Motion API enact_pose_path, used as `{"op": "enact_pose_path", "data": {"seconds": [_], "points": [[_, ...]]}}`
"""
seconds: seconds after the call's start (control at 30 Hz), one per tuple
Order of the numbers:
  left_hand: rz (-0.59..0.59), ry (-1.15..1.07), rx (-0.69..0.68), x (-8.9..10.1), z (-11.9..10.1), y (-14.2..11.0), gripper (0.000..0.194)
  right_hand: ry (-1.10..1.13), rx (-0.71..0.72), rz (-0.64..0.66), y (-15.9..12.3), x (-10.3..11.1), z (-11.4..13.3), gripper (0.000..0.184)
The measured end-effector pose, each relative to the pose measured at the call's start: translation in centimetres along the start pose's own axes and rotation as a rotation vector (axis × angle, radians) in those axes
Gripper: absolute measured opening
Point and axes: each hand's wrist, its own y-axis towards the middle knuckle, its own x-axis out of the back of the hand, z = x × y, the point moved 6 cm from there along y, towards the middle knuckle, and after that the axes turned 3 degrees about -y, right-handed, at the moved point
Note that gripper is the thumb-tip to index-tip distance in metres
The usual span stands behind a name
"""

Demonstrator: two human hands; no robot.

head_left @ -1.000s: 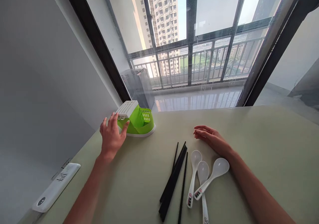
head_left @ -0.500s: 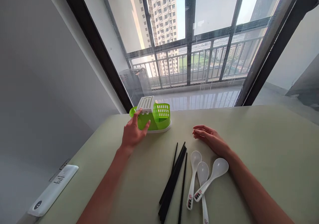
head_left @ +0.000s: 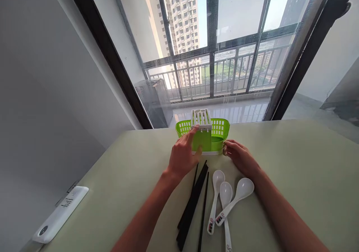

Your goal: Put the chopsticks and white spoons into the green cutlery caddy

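A bright green cutlery holder (head_left: 216, 146) with perforated baskets, a white slotted top and a white base stands near the table's far edge. My left hand (head_left: 183, 154) has its fingers at the middle box, with a fingertip by the white top and the blurred thumb across the front. At the holder's right end is my right hand (head_left: 238, 155), fingers loosely bent with the tips at the basket's edge; nothing shows in it. Several black chopsticks (head_left: 193, 205) lie in front of the holder. Three white spoons (head_left: 244, 187) rest right of them, their handles overlapping.
The pale green table (head_left: 112, 192) reaches to a glass door with a dark frame (head_left: 112, 57). On its left edge sits a long white device (head_left: 61, 214) with a round dark button. A grey wall (head_left: 50, 95) rises on the left; a balcony railing shows beyond the glass.
The cutlery holder has moved to the right with my left hand on it, and more of its front now faces me. My right hand's fingertips have come to its right end.
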Motion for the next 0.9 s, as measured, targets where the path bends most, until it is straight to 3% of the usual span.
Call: {"op": "enact_pose_path", "data": {"seconds": [0.13, 0.23, 0.3, 0.37, 0.47, 0.57, 0.77, 0.9], "points": [[-0.024, -0.100, -0.052, -0.4, -0.1, -1.7, 0.069, 0.083, 0.084, -0.112, 0.2, 1.7, 1.0, 0.019], [-0.171, -0.134, -0.022, -0.5, 1.6, -4.0, 0.058, 0.096, 0.095, -0.157, 0.4, 2.5, 0.8, 0.017], [-0.250, -0.178, 0.063, -0.8, 3.6, -5.4, 0.047, 0.088, 0.090, -0.164, 0.6, 2.7, 0.5, 0.016], [-0.258, -0.254, 0.208, -1.3, 6.1, -6.5, 0.035, 0.075, 0.084, -0.165, 0.8, 2.8, 0.2, 0.017], [-0.167, -0.391, 0.472, -2.2, 9.9, -7.6, 0.029, 0.060, 0.069, -0.165, 1.0, 2.9, -0.1, 0.017], [-0.110, -0.542, 0.601, -2.5, 12.1, -8.1, 0.033, 0.054, 0.060, -0.170, 1.0, 3.1, -0.1, 0.017], [0.009, -0.540, 0.578, -2.5, 11.5, -8.2, 0.030, 0.031, 0.046, -0.176, 0.7, 3.2, 0.0, 0.015], [0.023, -0.505, 0.562, -2.5, 10.6, -8.1, 0.027, 0.003, 0.033, -0.186, 0.4, 3.2, 0.2, 0.016]]}}
